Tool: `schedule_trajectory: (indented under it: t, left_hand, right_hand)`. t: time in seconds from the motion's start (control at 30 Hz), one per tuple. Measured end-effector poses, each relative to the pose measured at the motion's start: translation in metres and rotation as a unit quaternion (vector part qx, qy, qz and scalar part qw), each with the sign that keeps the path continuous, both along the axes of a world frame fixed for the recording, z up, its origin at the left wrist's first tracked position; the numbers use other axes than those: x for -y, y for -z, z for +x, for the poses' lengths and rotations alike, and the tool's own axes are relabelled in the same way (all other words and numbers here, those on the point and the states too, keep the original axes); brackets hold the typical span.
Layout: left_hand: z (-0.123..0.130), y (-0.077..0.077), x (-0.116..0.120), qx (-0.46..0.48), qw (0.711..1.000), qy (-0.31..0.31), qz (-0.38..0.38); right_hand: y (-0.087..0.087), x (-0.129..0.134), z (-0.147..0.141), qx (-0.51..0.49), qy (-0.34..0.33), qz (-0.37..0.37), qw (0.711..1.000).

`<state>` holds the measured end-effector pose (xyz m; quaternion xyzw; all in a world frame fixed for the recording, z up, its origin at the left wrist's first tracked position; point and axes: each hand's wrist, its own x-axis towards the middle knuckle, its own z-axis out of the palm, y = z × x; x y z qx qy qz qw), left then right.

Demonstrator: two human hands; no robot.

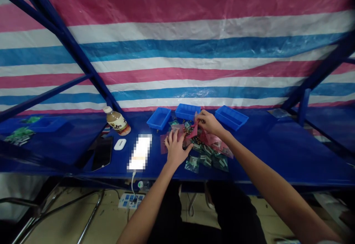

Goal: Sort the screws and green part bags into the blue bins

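right hand [208, 121] pinches translucent pink plastic bag [194, 128]; left hand [176, 148] spread on pink-and-green plastic packet pile [206, 151]. probably bag-handling step; next move needs firm pinch.

Backdrop sheet [177, 7]: woven-look plastic, creased, with glossy highlights. Frame post [69, 48]: metal in appearance, with a smooth painted finish. Tabletop [271, 151]: smooth, low sheen. Trays [232, 118]: smooth moulded plastic. Pink bags [213, 140]: thin, translucent plastic film, crinkled. Green bags [222, 163]: clear-looking film, shiny; the small pieces [193, 160] inside appear metallic. Bottle [109, 115]: smooth plastic in appearance, with a printed label. Small case [120, 144]: smooth white plastic. Dark phone [102, 153]: glossy, glass-like face. Chair legs [93, 214]: polished metal tube. Trousers [233, 210]: matt black cloth.
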<state>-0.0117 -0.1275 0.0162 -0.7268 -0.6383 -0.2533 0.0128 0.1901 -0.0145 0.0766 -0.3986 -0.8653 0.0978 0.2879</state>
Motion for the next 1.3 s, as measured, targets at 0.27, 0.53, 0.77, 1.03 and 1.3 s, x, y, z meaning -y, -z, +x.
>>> schedule_trajectory:
  t: [0.27, 0.53, 0.77, 1.03, 1.3]
  left_hand:
    - [0.002, -0.015, 0.026, -0.008, 0.994, 0.106, -0.003]
    - [0.007, -0.015, 0.024, -0.053, 0.978, 0.203, 0.007]
    - [-0.015, -0.018, 0.003, -0.069, 0.989, 0.121, 0.039]
    - [-0.057, -0.029, -0.038, -0.071, 0.996, 0.009, 0.057]
    - [-0.081, -0.033, -0.110, -0.137, 0.990, -0.038, -0.019]
  right_hand:
    - [-0.028, -0.001, 0.018, -0.005, 0.014, 0.017, 1.000]
    - [-0.037, -0.003, 0.028, 0.099, -0.032, -0.019, 0.994]
    - [-0.009, 0.019, 0.001, 0.227, -0.044, -0.041, 0.972]
    - [0.015, 0.020, -0.004, 0.051, -0.055, -0.054, 0.996]
    - [0.005, -0.008, 0.065, 0.049, 0.212, 0.027, 0.976]
